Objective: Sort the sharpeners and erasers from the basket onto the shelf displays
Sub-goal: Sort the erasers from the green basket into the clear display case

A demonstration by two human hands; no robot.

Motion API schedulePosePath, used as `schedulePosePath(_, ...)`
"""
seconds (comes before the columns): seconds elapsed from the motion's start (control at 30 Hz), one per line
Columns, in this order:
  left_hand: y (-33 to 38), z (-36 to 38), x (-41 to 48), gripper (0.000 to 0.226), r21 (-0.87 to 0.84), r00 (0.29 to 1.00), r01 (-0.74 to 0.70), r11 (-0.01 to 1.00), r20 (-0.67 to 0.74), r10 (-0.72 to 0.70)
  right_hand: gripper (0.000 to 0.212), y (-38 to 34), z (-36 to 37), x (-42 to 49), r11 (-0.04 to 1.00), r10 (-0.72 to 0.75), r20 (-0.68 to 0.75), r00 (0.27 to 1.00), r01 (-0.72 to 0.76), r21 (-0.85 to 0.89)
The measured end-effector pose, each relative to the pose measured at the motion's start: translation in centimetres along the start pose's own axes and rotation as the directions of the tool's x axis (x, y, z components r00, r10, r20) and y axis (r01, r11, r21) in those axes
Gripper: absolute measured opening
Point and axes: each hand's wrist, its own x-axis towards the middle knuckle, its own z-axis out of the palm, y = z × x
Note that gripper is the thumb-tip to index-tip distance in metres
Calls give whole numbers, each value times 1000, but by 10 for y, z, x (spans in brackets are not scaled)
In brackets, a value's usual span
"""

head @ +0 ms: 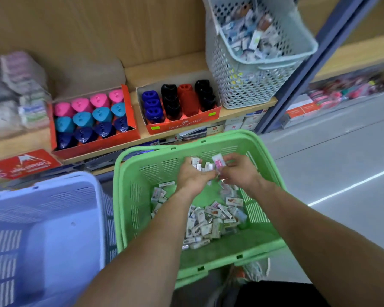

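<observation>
- The left hand (194,177) was curled round a clutch (201,166) of small wrapped erasers, held up over the green basket (155,173).
- The right hand (239,171), just beside it, pinched a pink-and-white eraser (218,162) between thumb and fingertips. The two hands were almost touching.
- Many more erasers lay in a loose pile (208,220) on the green basket's floor, mostly toward its near right part.
- A blue basket (42,218) stood just left of the green one.
- On the shelf (164,67) sat two orange boxes side by side. The left box (93,149) held rows of pink, teal and navy sharpeners (91,116). The right box (182,125) held blue, black and red ones (177,100).
- Right of the boxes stood a grey bin (242,89) with a tilted second bin (275,60) nested in it, holding small packets that were too blurred to tell apart.
</observation>
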Motion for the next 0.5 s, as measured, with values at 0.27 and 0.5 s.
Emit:
schedulePosePath(0.27,63,-65,-97,42,89,955,-296,951,8,296,32,-72,-4,-101,950,-277,1,961,274,152)
schedulePosePath(0.5,65,-195,-181,49,115,908,-411,904,-41,418,23,-140,62,-173,879,-439,63,896,413,239)
